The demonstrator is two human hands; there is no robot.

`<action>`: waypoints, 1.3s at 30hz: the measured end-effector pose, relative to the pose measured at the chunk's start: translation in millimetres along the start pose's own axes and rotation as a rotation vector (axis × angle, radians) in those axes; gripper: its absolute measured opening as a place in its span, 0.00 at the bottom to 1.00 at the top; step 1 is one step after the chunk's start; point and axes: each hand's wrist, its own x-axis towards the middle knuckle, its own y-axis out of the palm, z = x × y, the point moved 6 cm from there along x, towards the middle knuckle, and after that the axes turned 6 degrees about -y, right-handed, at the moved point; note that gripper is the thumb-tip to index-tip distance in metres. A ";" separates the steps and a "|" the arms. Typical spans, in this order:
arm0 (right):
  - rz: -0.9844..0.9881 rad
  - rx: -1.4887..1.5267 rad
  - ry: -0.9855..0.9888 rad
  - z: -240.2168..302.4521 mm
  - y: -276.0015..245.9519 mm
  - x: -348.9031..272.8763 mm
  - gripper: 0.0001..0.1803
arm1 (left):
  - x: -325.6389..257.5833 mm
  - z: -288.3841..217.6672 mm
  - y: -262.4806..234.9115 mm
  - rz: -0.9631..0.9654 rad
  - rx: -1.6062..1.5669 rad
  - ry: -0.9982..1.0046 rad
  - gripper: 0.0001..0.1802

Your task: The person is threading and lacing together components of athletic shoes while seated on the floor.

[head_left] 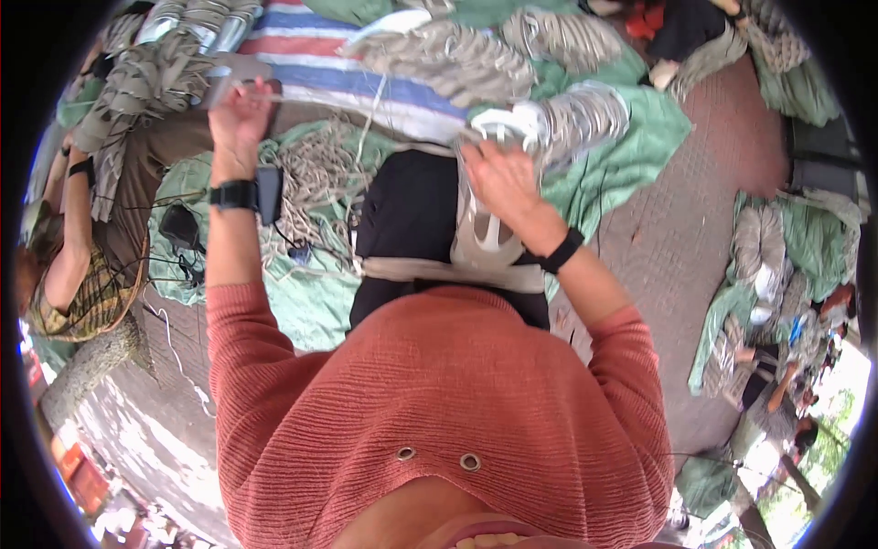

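Across my right thigh lies a beige and white shoe upper (487,240), its toe end toward my body. My right hand (501,178) grips its far part, the fingers bent over the edge and partly hidden. My left hand (242,114) is raised out to the left, fingers pinched on a thin pale shoelace (306,99) that stretches rightward and is blurred. Below and right of that hand a tangled heap of beige laces (315,174) rests on green cloth. A nested row of shoe uppers (585,119) lies just beyond my right hand.
More stacked uppers (448,59) lie on a striped red, white and blue sheet (302,46) ahead. At the left another person's arm (75,242) reaches toward a bundle of uppers (151,82). Green sacking (622,183) spreads over the paved ground (677,247).
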 end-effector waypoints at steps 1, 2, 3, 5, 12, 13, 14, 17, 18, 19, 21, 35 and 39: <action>0.082 -0.022 0.022 -6.1 3.9 2.6 0.09 | -0.9 9.6 2.6 0.006 -0.099 -0.007 0.10; 0.121 0.028 0.026 -8.9 6.7 5.4 0.08 | 3.2 9.6 -6.5 0.070 -0.213 -0.018 0.10; 0.165 0.076 0.027 -10.6 9.7 6.4 0.06 | 9.5 9.5 -20.6 0.137 -0.327 -0.030 0.11; 0.206 0.191 -0.010 -5.8 12.8 5.9 0.05 | 5.3 9.0 -49.6 0.420 -0.440 -0.061 0.07; 0.349 1.491 0.511 -45.8 -61.1 -39.7 0.08 | -23.1 74.6 -118.4 0.110 -0.665 -0.071 0.05; 0.164 1.583 0.512 -66.3 -77.8 -51.4 0.10 | -24.2 77.6 -121.2 0.072 -0.559 -0.043 0.05; -0.033 1.667 0.524 -88.8 -89.6 -60.5 0.11 | -36.7 80.7 -138.8 0.053 -0.587 -0.024 0.05; -0.262 2.020 0.321 -121.3 -110.8 -92.3 0.10 | -65.5 89.7 -185.4 0.041 -0.452 -0.002 0.15; -0.642 1.954 0.716 -134.6 -102.0 -121.3 0.10 | -87.9 85.6 -198.3 -0.063 -0.097 0.123 0.16; -1.053 1.769 1.112 -136.7 -92.9 -152.5 0.10 | -124.7 76.1 -184.8 -0.023 0.004 0.179 0.16; -0.894 1.903 0.855 -143.8 -73.1 -185.6 0.11 | -115.2 70.4 -268.3 -0.053 -0.470 -0.081 0.13; -1.321 1.807 1.265 -218.2 -12.3 -272.1 0.10 | -174.8 170.6 52.6 0.433 1.144 0.425 0.08; -0.788 1.947 0.636 -191.3 -43.1 -180.6 0.09 | -199.2 191.0 79.2 0.629 1.299 0.881 0.03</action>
